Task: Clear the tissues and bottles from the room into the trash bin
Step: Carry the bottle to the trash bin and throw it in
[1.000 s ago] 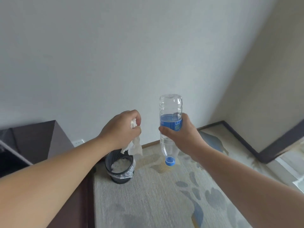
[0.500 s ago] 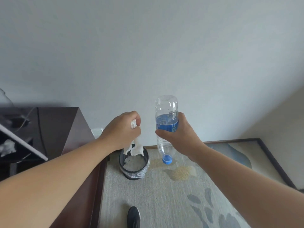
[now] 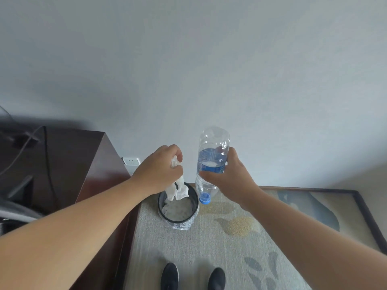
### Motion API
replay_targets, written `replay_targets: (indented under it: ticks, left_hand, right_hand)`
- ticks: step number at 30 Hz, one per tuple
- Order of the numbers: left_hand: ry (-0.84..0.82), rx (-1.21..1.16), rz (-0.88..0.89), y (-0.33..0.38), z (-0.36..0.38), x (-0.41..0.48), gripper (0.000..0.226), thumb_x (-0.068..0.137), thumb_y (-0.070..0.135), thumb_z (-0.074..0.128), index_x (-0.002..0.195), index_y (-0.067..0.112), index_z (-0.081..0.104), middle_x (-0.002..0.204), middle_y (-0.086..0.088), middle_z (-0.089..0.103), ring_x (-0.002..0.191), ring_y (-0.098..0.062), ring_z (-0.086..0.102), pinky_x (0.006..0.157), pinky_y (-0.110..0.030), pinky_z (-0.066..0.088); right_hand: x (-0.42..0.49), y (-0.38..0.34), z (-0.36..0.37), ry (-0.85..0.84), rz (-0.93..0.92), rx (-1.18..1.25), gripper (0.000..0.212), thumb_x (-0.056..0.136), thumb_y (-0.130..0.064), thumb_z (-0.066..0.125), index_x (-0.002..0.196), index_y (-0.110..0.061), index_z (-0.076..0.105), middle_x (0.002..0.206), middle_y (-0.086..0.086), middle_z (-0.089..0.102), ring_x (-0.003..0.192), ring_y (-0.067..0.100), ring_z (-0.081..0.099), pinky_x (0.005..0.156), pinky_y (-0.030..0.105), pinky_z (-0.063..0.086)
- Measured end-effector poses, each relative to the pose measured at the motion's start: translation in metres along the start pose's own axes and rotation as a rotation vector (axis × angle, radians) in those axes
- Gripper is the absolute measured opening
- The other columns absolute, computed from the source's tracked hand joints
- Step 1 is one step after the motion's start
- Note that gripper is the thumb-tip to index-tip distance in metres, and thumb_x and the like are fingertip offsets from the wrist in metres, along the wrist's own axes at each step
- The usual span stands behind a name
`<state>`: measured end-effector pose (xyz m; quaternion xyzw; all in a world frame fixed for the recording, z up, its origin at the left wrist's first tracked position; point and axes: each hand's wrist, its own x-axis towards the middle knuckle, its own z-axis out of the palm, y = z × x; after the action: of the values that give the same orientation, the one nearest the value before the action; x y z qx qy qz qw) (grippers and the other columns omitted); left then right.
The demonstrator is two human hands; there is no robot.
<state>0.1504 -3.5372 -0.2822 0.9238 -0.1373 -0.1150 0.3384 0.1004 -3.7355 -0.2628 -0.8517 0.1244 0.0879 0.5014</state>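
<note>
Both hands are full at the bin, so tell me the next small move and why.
Probably open the left hand and let the tissue drop: it hangs right over the mouth of the trash bin, which already holds white paper. The bottle, gripped cap-down in the right hand, sits just right of the rim and can follow.

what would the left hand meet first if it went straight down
Probably the open trash bin and the tissues inside; the left hand holds its hanging tissue above it, though depth is unclear.
</note>
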Motion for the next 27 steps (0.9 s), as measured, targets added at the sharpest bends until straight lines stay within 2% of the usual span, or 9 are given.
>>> replay_targets:
  ticks: [6, 12, 15, 19, 21, 24, 27]
  left_hand:
    - [-0.015, -0.056, -0.122, -0.037, 0.042, 0.021, 0.018, 0.081, 0.021, 0.052, 0.093, 0.032, 0.047, 0.095, 0.011, 0.046, 0.073, -0.003, 0.048, 0.059, -0.024, 0.032]
    - [0.001, -0.051, -0.251, -0.091, 0.11, 0.042, 0.02, 0.082, 0.015, 0.052, 0.096, 0.027, 0.046, 0.102, 0.004, 0.046, 0.075, -0.009, 0.046, 0.058, -0.025, 0.03]
    - [0.0, -0.041, -0.316, -0.118, 0.145, 0.052, 0.019, 0.082, 0.014, 0.051, 0.096, 0.026, 0.047, 0.102, 0.002, 0.045, 0.076, -0.013, 0.045, 0.056, -0.019, 0.027]
    - [-0.01, -0.026, -0.389, -0.149, 0.189, 0.063, 0.019, 0.082, 0.016, 0.05, 0.095, 0.029, 0.045, 0.102, 0.002, 0.045, 0.085, -0.025, 0.049, 0.066, -0.031, 0.033]
    - [-0.004, -0.027, -0.408, -0.163, 0.208, 0.068, 0.02, 0.082, 0.017, 0.051, 0.094, 0.031, 0.044, 0.103, 0.003, 0.045, 0.086, -0.022, 0.049, 0.069, -0.033, 0.037]
    - [0.01, -0.055, -0.421, -0.181, 0.234, 0.076, 0.021, 0.084, 0.016, 0.051, 0.093, 0.033, 0.043, 0.105, 0.004, 0.044, 0.073, -0.013, 0.048, 0.057, -0.027, 0.032]
    - [0.011, -0.061, -0.432, -0.2, 0.259, 0.085, 0.021, 0.085, 0.015, 0.051, 0.095, 0.031, 0.044, 0.106, 0.003, 0.043, 0.073, -0.014, 0.048, 0.055, -0.027, 0.031]
  right_hand:
    - [0.051, 0.046, 0.025, -0.063, 0.026, -0.04, 0.061, 0.069, -0.036, 0.077, 0.119, -0.032, 0.042, 0.119, -0.007, 0.05, 0.102, 0.01, 0.056, 0.085, 0.038, 0.051]
    - [0.1, 0.117, 0.057, -0.126, 0.068, -0.058, 0.058, 0.07, -0.035, 0.076, 0.117, -0.032, 0.042, 0.116, -0.008, 0.053, 0.102, 0.012, 0.056, 0.084, 0.04, 0.052]
    - [0.119, 0.15, 0.074, -0.161, 0.087, -0.071, 0.06, 0.07, -0.035, 0.077, 0.118, -0.031, 0.042, 0.115, -0.008, 0.055, 0.101, 0.011, 0.057, 0.083, 0.042, 0.053]
    - [0.144, 0.187, 0.093, -0.198, 0.085, -0.104, 0.061, 0.07, -0.038, 0.076, 0.119, -0.032, 0.04, 0.114, -0.008, 0.055, 0.097, 0.009, 0.057, 0.077, 0.036, 0.053]
    - [0.156, 0.204, 0.103, -0.213, 0.083, -0.115, 0.061, 0.069, -0.038, 0.076, 0.118, -0.033, 0.04, 0.113, -0.009, 0.055, 0.097, 0.009, 0.057, 0.079, 0.037, 0.053]
    - [0.172, 0.228, 0.118, -0.231, 0.087, -0.133, 0.058, 0.069, -0.037, 0.076, 0.114, -0.034, 0.04, 0.11, -0.009, 0.055, 0.095, 0.01, 0.058, 0.079, 0.041, 0.054]
    - [0.186, 0.252, 0.135, -0.247, 0.079, -0.163, 0.057, 0.069, -0.036, 0.077, 0.112, -0.034, 0.04, 0.109, -0.009, 0.055, 0.095, 0.01, 0.057, 0.074, 0.033, 0.052]
